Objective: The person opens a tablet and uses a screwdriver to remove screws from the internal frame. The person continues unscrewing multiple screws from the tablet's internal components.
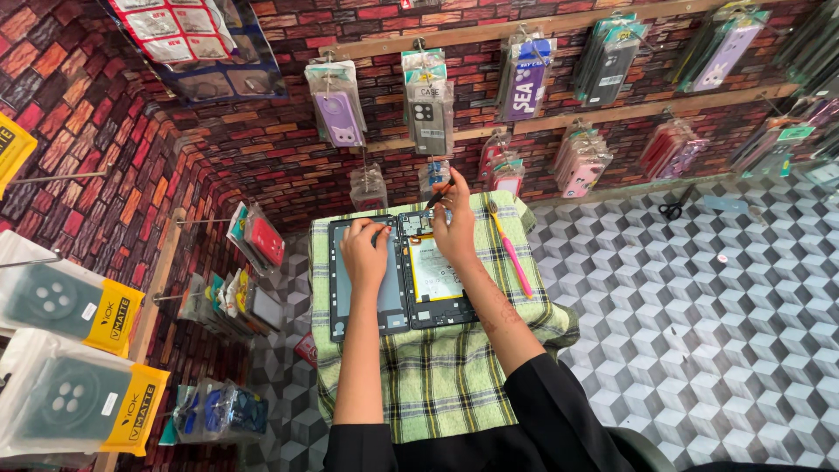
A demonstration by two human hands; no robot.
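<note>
With the tablet (437,271) already opened, the left hand (364,253) presses its detached back cover (367,301) while the right hand (454,223) pinches a small tool (440,195) over the innards.

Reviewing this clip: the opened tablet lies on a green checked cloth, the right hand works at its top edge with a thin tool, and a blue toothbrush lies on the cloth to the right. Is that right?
Not quite. The toothbrush is pink with a yellow head, not blue, as the head view shows. The rest holds: the opened tablet lies on the green checked cloth, and the right hand works at its top edge with a thin tool.
</note>
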